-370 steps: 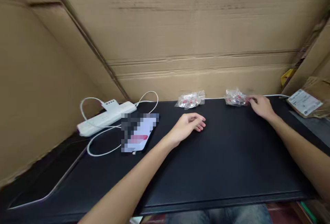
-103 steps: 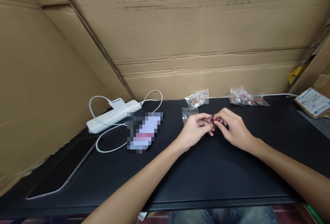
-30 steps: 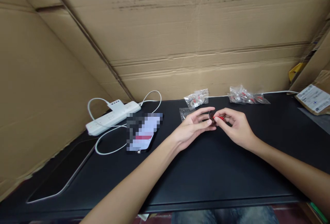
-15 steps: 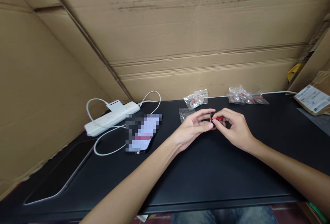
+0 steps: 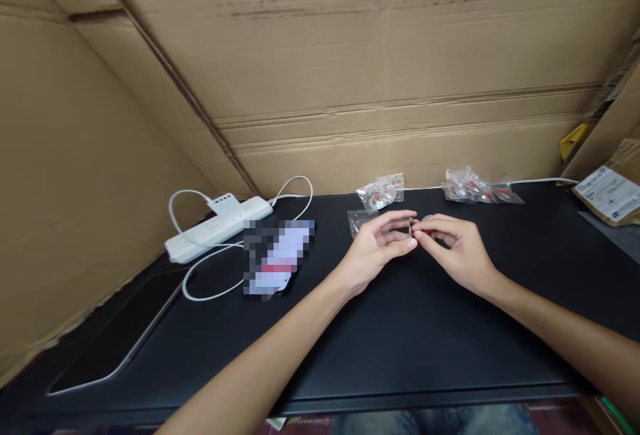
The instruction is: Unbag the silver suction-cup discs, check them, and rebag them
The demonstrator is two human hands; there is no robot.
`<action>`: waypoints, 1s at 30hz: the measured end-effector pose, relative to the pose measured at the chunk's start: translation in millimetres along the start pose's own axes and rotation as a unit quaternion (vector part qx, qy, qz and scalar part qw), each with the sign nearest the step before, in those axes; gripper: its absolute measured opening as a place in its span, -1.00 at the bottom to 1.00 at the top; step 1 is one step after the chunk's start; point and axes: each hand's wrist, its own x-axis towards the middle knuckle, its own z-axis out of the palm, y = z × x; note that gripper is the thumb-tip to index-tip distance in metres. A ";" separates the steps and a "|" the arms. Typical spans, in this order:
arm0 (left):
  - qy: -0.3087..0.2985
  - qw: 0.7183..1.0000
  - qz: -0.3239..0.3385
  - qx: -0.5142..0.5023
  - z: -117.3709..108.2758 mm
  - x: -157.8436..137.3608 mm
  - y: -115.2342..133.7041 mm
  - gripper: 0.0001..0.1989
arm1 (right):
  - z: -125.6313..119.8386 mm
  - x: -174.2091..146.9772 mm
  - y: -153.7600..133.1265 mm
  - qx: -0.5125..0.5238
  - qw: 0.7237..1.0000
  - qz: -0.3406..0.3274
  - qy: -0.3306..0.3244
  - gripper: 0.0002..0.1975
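Note:
Over the black tabletop, my left hand (image 5: 377, 245) pinches a small thin disc (image 5: 411, 227) between thumb and fingers. The disc stands edge-on to me, with a shiny rim. My right hand (image 5: 457, 245) comes close from the other side, its thumb and fingertips closed on a small red part (image 5: 425, 231) beside the disc. Behind the right fingers a greyish rounded edge (image 5: 428, 218) shows; the fingers hide most of it. What kind of thing these parts belong to, I cannot tell.
Clear bags with red-centred round pieces (image 5: 381, 192) (image 5: 477, 188) lie along the cardboard back wall (image 5: 350, 55). A clear wrapper (image 5: 357, 220) sits behind my left hand. Leftward are a white power strip (image 5: 215, 231), a blurred-screen phone (image 5: 280, 258) and a dark tablet (image 5: 120, 328). At right lies a labelled package (image 5: 610, 193).
The red part between my hands has turned and now shows less. The disc looks narrower, more edge-on. A greyish rounded edge has appeared behind my right fingers.

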 end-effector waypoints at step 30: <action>-0.027 0.997 0.019 0.074 1.9 -0.8 -1.3 -0.52 | 4.5 1.8 1.2 0.104 0.989 0.105 -0.010 -0.88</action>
